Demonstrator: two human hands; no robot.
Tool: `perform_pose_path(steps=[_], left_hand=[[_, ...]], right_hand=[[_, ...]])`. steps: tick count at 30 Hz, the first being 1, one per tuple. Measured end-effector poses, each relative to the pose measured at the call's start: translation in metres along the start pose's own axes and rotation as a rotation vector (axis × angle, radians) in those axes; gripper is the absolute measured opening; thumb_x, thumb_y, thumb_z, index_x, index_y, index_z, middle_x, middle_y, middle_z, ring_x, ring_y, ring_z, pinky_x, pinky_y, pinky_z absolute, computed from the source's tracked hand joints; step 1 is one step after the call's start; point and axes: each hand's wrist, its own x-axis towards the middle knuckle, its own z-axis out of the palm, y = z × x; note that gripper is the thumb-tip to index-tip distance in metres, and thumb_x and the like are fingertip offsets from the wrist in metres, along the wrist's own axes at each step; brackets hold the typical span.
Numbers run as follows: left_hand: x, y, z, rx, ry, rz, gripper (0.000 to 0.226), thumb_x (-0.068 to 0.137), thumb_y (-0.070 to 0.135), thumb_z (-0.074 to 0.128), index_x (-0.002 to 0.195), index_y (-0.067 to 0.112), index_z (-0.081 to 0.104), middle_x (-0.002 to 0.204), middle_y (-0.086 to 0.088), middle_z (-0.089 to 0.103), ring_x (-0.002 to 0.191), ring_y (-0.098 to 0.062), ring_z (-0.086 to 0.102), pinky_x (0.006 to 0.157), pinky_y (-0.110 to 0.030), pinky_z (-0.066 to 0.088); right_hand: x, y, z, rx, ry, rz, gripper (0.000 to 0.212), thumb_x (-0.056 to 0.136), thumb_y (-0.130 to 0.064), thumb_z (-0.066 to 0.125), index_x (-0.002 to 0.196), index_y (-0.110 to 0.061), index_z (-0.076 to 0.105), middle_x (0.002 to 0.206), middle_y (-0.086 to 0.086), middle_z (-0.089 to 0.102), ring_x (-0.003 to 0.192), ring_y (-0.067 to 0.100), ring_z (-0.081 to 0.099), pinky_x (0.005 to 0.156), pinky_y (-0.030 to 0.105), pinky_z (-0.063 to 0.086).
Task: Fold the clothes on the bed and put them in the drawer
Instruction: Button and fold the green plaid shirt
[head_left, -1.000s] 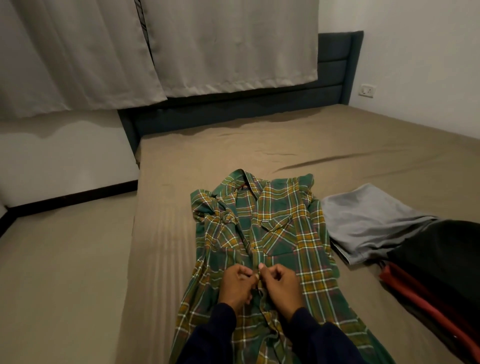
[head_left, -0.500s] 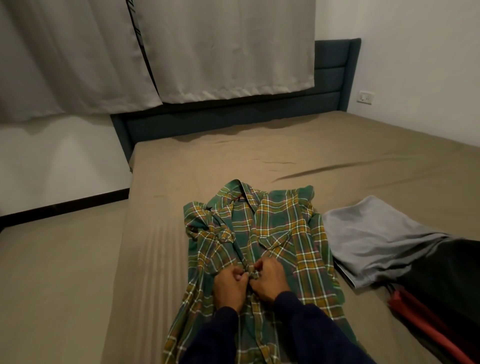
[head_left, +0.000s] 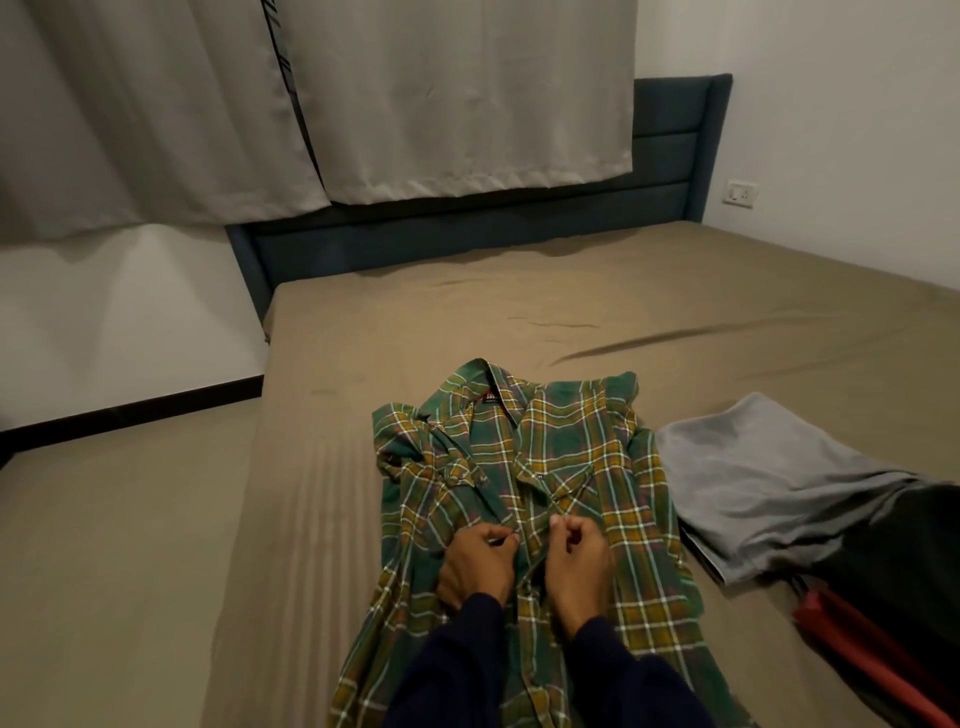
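A green and yellow plaid shirt (head_left: 561, 457) lies spread front-up on the brown bed (head_left: 597, 291), collar pointing away from me. Its left sleeve is bunched near the shoulder. My left hand (head_left: 475, 564) pinches the left edge of the button placket at mid-chest. My right hand (head_left: 576, 564) pinches the right edge beside it, fingers curled. Both hands sit close together over the shirt's centre line. Dark blue sleeves cover my forearms.
A folded grey garment (head_left: 769, 478) lies to the right of the shirt, with a black garment (head_left: 904, 571) and a red one (head_left: 862, 654) at the right edge. A dark blue headboard (head_left: 467, 234) and curtains (head_left: 311, 104) stand behind. Floor runs along the left.
Both hands have moved up the placket toward the collar and now sit a little apart. The view has tilted and shifted slightly.
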Motion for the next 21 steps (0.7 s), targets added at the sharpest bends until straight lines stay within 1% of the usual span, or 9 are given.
perform_pose_path(steps=[2,4,7,9,11,14,16,17,21], left_hand=[[-0.002,0.006,0.0,0.066,0.033,0.032,0.011,0.086,0.043,0.071,0.091,0.035,0.077,0.096,0.009,0.075,0.091,-0.019,0.07,0.068,-0.026,0.051],[-0.001,0.008,0.002,0.064,0.058,0.094,0.01,0.088,0.035,0.07,0.086,0.028,0.076,0.089,0.006,0.075,0.085,-0.018,0.07,0.067,-0.027,0.051],[0.005,-0.001,0.01,-0.113,0.003,0.138,0.024,0.09,0.021,0.068,0.066,0.023,0.069,0.07,0.005,0.07,0.068,-0.014,0.066,0.063,-0.029,0.052],[0.009,-0.011,0.012,-0.27,-0.057,0.129,0.035,0.093,0.015,0.065,0.059,0.021,0.064,0.056,0.006,0.063,0.055,-0.007,0.06,0.054,-0.029,0.05],[0.01,-0.017,0.011,-0.388,-0.131,0.108,0.037,0.096,0.012,0.062,0.06,0.02,0.064,0.05,0.006,0.06,0.044,-0.002,0.052,0.046,-0.021,0.043],[0.011,-0.022,0.011,-0.532,-0.22,0.023,0.028,0.099,0.013,0.059,0.074,0.013,0.071,0.053,0.001,0.063,0.045,-0.008,0.053,0.047,-0.024,0.044],[0.01,-0.022,0.01,-0.605,-0.243,-0.015,0.021,0.098,0.011,0.059,0.082,0.009,0.073,0.062,-0.004,0.068,0.048,-0.01,0.056,0.048,-0.025,0.045],[0.01,-0.021,0.009,-0.634,-0.255,-0.023,0.019,0.098,0.01,0.059,0.085,0.007,0.073,0.068,-0.005,0.07,0.049,-0.009,0.056,0.048,-0.024,0.046],[0.012,-0.022,0.002,-0.707,-0.333,-0.053,0.012,0.098,0.008,0.06,0.092,0.007,0.07,0.079,-0.007,0.071,0.051,-0.01,0.059,0.051,-0.022,0.049]], right_hand=[[-0.005,0.0,0.005,-0.026,0.019,-0.078,0.016,0.096,-0.021,0.066,0.083,-0.021,0.056,0.078,-0.003,0.062,0.075,0.021,0.06,0.069,0.035,0.048],[-0.007,-0.001,0.011,-0.091,0.023,-0.171,0.015,0.095,-0.018,0.067,0.084,-0.019,0.057,0.081,-0.004,0.057,0.074,0.017,0.055,0.067,0.03,0.041],[-0.006,0.003,0.021,-0.18,-0.007,-0.293,0.015,0.092,-0.014,0.069,0.082,-0.018,0.058,0.087,-0.004,0.05,0.077,0.015,0.051,0.07,0.028,0.039],[-0.007,0.011,0.028,-0.203,-0.071,-0.26,0.018,0.091,-0.017,0.07,0.078,-0.023,0.058,0.087,-0.006,0.05,0.079,0.016,0.053,0.07,0.032,0.045],[-0.007,0.016,0.032,-0.176,-0.113,-0.203,0.02,0.092,-0.022,0.07,0.075,-0.025,0.061,0.085,-0.008,0.053,0.077,0.015,0.057,0.07,0.037,0.05],[-0.004,0.023,0.031,-0.123,-0.12,-0.183,0.017,0.091,-0.02,0.072,0.074,-0.023,0.068,0.082,-0.007,0.058,0.072,0.008,0.059,0.066,0.029,0.049],[-0.003,0.025,0.028,-0.105,-0.111,-0.177,0.014,0.091,-0.017,0.072,0.077,-0.018,0.072,0.081,-0.005,0.06,0.072,0.004,0.059,0.064,0.02,0.046],[-0.003,0.026,0.027,-0.1,-0.109,-0.166,0.013,0.091,-0.016,0.072,0.078,-0.017,0.073,0.081,-0.005,0.061,0.072,0.004,0.059,0.064,0.018,0.045],[-0.004,0.029,0.028,-0.1,-0.067,-0.134,0.012,0.091,-0.015,0.072,0.079,-0.015,0.073,0.082,-0.001,0.061,0.07,0.012,0.06,0.066,0.031,0.05]])
